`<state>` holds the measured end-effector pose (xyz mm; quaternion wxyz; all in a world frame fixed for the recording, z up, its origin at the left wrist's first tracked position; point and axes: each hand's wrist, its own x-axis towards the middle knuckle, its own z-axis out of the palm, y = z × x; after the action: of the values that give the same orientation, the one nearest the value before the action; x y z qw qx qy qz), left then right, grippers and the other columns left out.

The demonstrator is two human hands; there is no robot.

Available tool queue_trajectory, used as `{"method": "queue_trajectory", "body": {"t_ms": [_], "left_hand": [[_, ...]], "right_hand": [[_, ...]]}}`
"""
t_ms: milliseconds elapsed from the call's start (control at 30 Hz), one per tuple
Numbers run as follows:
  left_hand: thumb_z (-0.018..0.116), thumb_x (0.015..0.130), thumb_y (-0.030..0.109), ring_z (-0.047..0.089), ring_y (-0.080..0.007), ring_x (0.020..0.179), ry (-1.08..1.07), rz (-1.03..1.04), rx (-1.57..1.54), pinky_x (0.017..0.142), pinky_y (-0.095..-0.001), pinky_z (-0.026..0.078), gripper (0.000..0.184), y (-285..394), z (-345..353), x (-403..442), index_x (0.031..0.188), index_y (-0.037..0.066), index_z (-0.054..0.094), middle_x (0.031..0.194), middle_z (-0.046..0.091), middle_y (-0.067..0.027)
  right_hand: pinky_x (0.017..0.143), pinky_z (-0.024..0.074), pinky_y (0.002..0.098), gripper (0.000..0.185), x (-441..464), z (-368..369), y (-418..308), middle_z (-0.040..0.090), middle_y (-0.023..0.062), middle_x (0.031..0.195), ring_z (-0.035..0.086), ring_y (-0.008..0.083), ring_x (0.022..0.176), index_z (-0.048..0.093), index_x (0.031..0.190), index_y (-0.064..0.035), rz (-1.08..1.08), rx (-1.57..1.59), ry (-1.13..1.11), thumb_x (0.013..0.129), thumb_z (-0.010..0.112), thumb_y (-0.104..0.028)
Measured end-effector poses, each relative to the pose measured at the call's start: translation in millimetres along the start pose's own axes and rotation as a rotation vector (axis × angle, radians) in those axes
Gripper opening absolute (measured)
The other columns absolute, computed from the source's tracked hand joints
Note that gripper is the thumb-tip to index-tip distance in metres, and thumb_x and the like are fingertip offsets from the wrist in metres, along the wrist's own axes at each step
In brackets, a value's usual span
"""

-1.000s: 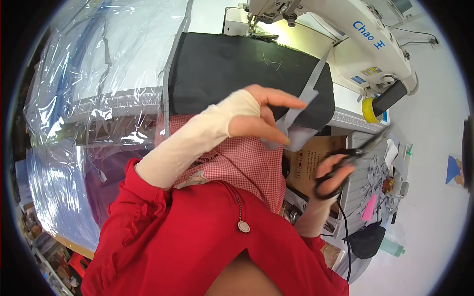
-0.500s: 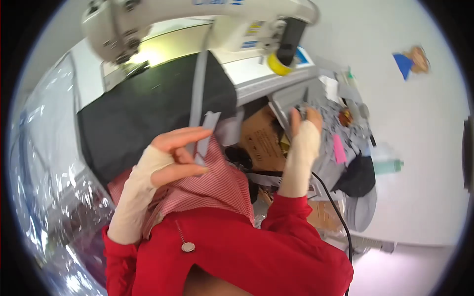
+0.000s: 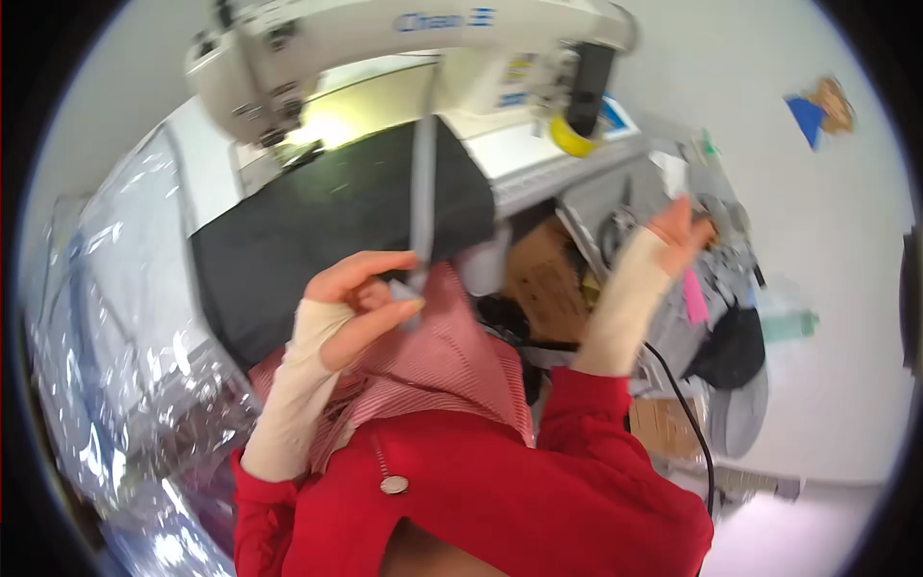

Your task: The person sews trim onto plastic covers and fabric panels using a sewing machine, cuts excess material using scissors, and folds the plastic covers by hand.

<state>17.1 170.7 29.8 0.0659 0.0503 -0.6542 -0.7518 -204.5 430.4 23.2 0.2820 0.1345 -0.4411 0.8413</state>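
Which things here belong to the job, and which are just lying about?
Likely part of the job:
grey strip, in the left hand
sewing machine
black cloth beside it
scissors, in the tray

Seemingly just lying about:
pink scrap
pale green bottle
cardboard box

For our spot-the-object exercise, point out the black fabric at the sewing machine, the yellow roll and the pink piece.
Black fabric [image 3: 312,213]: head view, middle of its upper surface.
Yellow roll [image 3: 571,143]: head view, lower part of its rim.
Pink piece [image 3: 695,297]: head view, middle of its visible part.
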Motion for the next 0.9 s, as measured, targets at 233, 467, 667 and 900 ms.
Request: {"method": "queue_trajectory", "body": {"t_ms": [233, 467, 667, 900], "left_hand": [[0.064, 0.080, 0.002, 0.053, -0.0030, 0.076, 0.359, 0.213, -0.183, 0.067, -0.0162, 0.042, 0.021, -8.2, -1.8, 20.9, 0.100, 0.000, 0.058, 0.085, 0.058, -0.0003], [0.063, 0.081, 0.003, 0.055, -0.0053, 0.074, 0.590, 0.325, -0.204, 0.066, -0.0177, 0.045, 0.018, -20.6, -39.1, 32.9, 0.097, 0.000, 0.057, 0.085, 0.060, -0.0028], [0.063, 0.082, 0.008, 0.056, -0.0090, 0.079, 0.694, 0.268, 0.110, 0.068, -0.0218, 0.045, 0.018, -33.3, -79.7, 43.7, 0.098, 0.002, 0.059, 0.085, 0.060, -0.0038], [0.060, 0.079, 0.008, 0.058, -0.0256, 0.079, 0.626, 0.329, 0.885, 0.070, -0.0316, 0.047, 0.019, -24.3, -117.6, 62.7, 0.098, 0.004, 0.061, 0.086, 0.059, -0.0114]], "right_hand": [[0.082, 0.0450, 0.0284, 0.030, -96.0, 66.4, 0.5, 0.060, 0.0127, 0.109, 0.058, 0.0177, 0.094, 0.050, 0.116, 0.0037, 0.593, -0.120, -0.587, 0.095, 0.042, -0.016], [0.067, 0.0441, 0.0214, 0.022, -152.9, 156.1, 36.0, 0.061, 0.0065, 0.088, 0.056, 0.0094, 0.075, 0.054, 0.103, 0.0013, 1.037, -0.165, -1.107, 0.088, 0.057, -0.014], [0.067, 0.0468, 0.0302, 0.013, -134.9, 187.0, 91.0, 0.062, 0.0116, 0.080, 0.061, 0.0192, 0.073, 0.059, 0.091, -0.0030, 0.188, -0.630, -1.271, 0.085, 0.059, -0.015], [0.062, 0.0443, 0.0298, 0.012, -103.2, 203.0, 140.0, 0.060, 0.0113, 0.076, 0.057, 0.0219, 0.066, 0.060, 0.085, -0.0030, -0.103, -0.663, -1.342, 0.078, 0.066, -0.010]]}}
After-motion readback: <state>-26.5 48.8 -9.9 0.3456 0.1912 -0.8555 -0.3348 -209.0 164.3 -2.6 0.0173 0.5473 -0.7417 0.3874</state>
